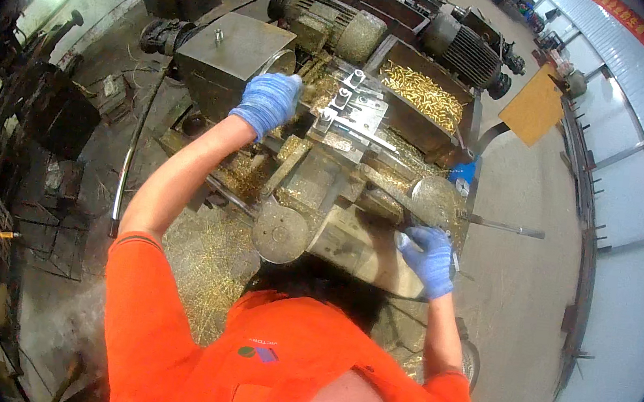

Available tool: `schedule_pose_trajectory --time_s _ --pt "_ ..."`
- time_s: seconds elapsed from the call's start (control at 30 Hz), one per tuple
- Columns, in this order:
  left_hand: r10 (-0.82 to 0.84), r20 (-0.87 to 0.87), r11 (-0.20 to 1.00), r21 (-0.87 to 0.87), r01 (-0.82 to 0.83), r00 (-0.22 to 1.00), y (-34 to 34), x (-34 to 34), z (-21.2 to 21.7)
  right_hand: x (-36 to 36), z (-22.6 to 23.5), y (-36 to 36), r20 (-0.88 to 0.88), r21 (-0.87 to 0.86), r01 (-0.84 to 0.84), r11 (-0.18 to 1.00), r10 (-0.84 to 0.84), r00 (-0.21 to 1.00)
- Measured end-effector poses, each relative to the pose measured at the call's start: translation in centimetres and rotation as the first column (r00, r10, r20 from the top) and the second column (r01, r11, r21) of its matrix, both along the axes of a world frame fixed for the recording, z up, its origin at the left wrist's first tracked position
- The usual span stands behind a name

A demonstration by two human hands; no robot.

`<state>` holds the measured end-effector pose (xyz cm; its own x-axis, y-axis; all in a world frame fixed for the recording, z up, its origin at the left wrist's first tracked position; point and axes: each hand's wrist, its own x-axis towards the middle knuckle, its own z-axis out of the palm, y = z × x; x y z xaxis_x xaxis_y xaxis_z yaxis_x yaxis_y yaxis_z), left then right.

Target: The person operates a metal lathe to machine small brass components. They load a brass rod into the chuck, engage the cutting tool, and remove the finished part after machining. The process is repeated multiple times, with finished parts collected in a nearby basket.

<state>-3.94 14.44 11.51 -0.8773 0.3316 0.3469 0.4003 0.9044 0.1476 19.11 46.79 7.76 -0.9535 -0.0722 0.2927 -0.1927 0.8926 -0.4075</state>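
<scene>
A small metal lathe [336,179] coated in brass-coloured chips stands before me. My left hand [270,102], in a blue knitted glove, is curled beside the grey headstock box [232,48], left of the tool block [349,105] with its bolts. Its fingertips point toward the spindle area, and what they may hold is hidden. At the lathe's front right, my right hand [428,259], also gloved, has its fingers bent and its thumb apart. It hangs by the edge of the carriage; whatever lies under the palm is out of sight.
A metal bin [425,133] holds many small brass pieces [423,93] behind the lathe. Two motors [466,51] sit farther back. A round handwheel disc [280,232] faces me, and a lever [506,227] sticks out right. Brass shavings [206,275] cover the floor at left.
</scene>
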Motion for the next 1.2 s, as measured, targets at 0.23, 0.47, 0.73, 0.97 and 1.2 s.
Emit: schedule_pose_trajectory --time_s 0.23,0.47,0.73,0.97,1.2 --pt "-0.077 0.003 0.993 0.084 0.077 0.997 0.9 0.1 -0.7 0.7 0.1 -0.3 -0.017 0.011 0.028 1.0 -0.028 0.999" --pt "0.016 -0.011 1.0 0.012 -0.016 1.0 1.3 -1.9 1.3 1.3 -0.4 0.4 -0.013 0.003 0.052 0.999 -0.052 0.999" --pt "-0.058 0.042 0.998 0.039 0.056 0.997 4.4 -3.8 0.2 2.4 -0.9 0.6 -0.026 -0.005 0.07 0.998 -0.07 0.997" --pt "-0.05 0.009 0.992 -0.119 0.051 0.999 3.4 -5.4 1.1 3.0 -1.1 1.0 0.001 0.02 0.114 0.993 -0.114 0.993" --pt "-0.033 -0.129 0.923 0.377 0.08 0.991 2.9 -4.9 2.5 2.8 -0.7 0.3 0.034 0.007 0.095 0.995 -0.095 0.995"
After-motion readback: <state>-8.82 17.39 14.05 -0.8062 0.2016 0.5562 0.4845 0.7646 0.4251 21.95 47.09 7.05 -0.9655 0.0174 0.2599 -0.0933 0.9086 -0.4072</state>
